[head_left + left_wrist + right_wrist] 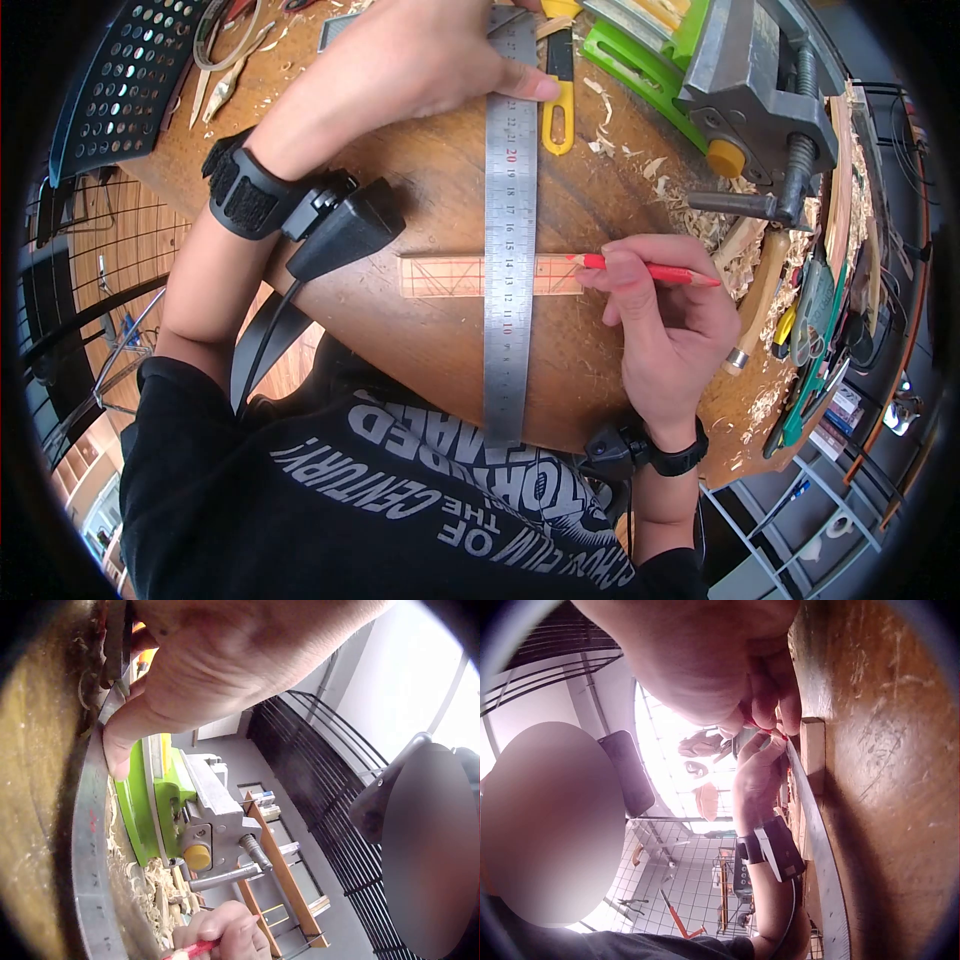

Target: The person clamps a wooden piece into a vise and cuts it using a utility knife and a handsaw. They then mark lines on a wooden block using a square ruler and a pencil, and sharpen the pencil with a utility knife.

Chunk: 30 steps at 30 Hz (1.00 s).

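Observation:
A steel ruler [508, 220] lies across a thin wooden strip [430, 278] marked with crossing pencil lines. My left hand [420, 65] rests at the ruler's upper part, its thumb extended over the edge beside a yellow-handled cutter [560, 120]; the other fingers are mostly hidden. In the left wrist view the left thumb of that hand [202, 675] presses at the ruler [90, 825]. My right hand [675, 335] pinches a red pencil [655, 270], whose tip is at the strip's right part. The right wrist view shows the right hand [697, 660] low by the ruler [817, 817] and strip [813, 754].
A metal vise [750, 110] and a green tool [640, 80] stand at the upper right, with wood shavings [700, 220] around them. Several hand tools lie along the right edge. A perforated dark panel [125, 75] and carved wooden pieces [225, 90] are at the upper left.

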Available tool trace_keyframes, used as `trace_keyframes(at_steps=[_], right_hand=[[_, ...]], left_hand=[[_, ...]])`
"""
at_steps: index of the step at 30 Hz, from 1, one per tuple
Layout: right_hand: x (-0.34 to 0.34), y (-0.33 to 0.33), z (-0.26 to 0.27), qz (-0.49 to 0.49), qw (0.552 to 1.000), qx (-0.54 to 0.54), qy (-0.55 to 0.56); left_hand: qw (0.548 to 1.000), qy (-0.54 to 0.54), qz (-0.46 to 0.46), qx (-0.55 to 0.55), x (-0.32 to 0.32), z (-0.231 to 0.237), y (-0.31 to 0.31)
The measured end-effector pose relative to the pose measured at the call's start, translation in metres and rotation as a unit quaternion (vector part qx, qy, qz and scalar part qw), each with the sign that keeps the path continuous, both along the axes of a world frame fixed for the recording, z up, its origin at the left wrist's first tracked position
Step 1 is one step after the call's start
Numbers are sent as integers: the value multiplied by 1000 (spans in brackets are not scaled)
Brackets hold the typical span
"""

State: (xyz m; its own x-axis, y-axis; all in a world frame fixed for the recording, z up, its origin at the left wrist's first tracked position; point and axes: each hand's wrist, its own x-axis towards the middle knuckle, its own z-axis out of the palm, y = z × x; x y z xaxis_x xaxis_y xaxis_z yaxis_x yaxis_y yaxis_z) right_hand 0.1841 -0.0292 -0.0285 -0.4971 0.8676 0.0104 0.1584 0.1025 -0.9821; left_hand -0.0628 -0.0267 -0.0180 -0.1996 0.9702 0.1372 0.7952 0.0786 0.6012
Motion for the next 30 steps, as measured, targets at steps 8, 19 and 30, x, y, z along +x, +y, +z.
trace_keyframes(at_steps=[8, 19, 30], right_hand=[[-2, -1, 1, -2, 1000, -16, 22], [-2, -2, 0, 11, 1000, -13, -2], [-2, 0, 0, 31, 999, 13, -22]], left_hand=[[1000, 27, 8, 13, 15, 16, -8], [998, -56, -3, -18, 0, 1, 2], [1000, -14, 22, -4, 17, 15, -6]])
